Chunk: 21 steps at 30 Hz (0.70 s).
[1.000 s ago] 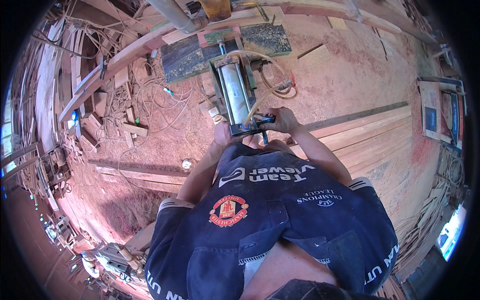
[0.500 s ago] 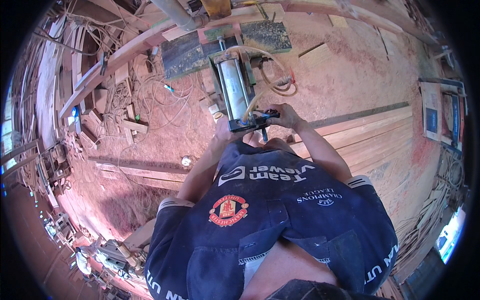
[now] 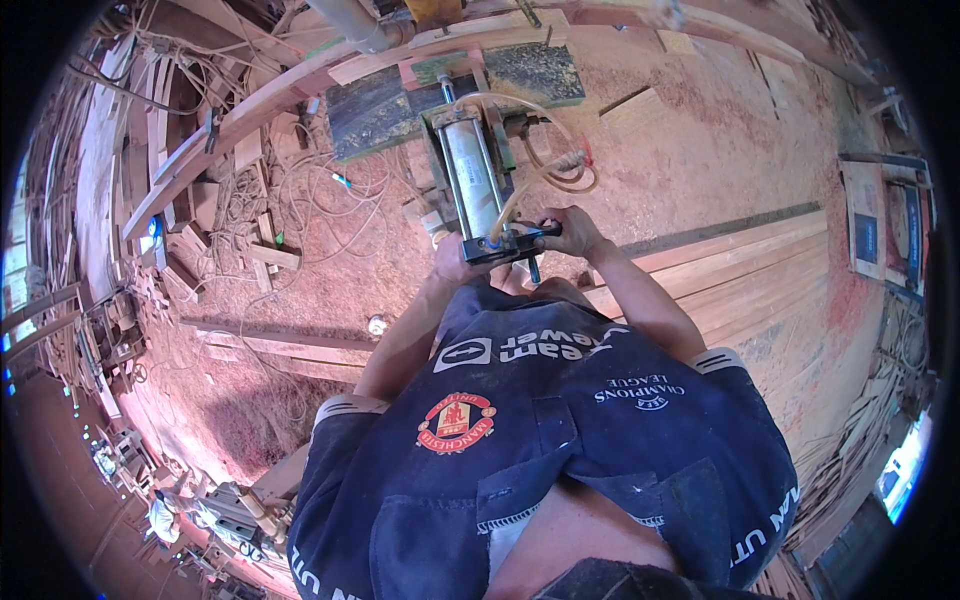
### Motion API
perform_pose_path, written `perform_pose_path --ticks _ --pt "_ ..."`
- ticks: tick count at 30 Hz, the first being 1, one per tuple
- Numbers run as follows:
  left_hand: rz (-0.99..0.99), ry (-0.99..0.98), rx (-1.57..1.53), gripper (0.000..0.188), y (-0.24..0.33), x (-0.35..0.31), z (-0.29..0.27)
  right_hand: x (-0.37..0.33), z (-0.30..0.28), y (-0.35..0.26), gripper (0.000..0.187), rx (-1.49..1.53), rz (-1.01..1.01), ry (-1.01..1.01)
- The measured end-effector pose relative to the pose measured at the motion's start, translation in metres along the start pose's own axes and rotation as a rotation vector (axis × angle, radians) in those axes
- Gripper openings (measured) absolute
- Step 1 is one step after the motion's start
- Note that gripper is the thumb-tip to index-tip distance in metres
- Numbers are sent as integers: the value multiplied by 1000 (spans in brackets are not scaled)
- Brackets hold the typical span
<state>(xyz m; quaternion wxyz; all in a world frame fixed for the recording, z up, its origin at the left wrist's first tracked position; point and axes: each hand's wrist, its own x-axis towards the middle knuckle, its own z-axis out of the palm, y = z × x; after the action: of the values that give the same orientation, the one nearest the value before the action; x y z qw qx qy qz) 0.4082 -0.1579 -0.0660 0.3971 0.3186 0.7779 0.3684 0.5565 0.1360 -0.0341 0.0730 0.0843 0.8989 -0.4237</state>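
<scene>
A pneumatic cylinder [image 3: 470,175] with a pale barrel and steel tie rods lies in front of me, its rod end facing away. My right hand [image 3: 572,232] is closed round a black lever [image 3: 543,230] at the cylinder's near end. Against the left side of the black end block [image 3: 485,248] is my left hand [image 3: 457,262], its fingers mostly hidden by the block. A yellowish air hose [image 3: 540,110] loops from the cylinder to the right. Past the rod end sits a dark, dust-covered plate [image 3: 375,115].
Long planks [image 3: 720,270] lie to my right, with more boards [image 3: 285,350] on the left. A curved wooden beam [image 3: 240,125] crosses the far left. Tangled cord [image 3: 340,200] and offcuts [image 3: 272,255] litter the sawdust-covered floor [image 3: 690,170]. A framed panel [image 3: 885,225] stands at the far right.
The view has shifted slightly. Both hands keep their places at the near end of the cylinder, and nothing has visibly been let go or picked up.
</scene>
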Motion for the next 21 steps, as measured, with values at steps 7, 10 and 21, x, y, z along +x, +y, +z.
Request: perform_pose_path --ticks 7,10,21 --pt "84 32 151 50 -19 2 0 0 4 -11 63 -129 -19 59" --pt "83 23 240 49 -26 4 0 0 4 -16 62 -163 -4 64" --pt "170 67 300 42 -37 3 0 2 6 -13 77 -153 -16 58"
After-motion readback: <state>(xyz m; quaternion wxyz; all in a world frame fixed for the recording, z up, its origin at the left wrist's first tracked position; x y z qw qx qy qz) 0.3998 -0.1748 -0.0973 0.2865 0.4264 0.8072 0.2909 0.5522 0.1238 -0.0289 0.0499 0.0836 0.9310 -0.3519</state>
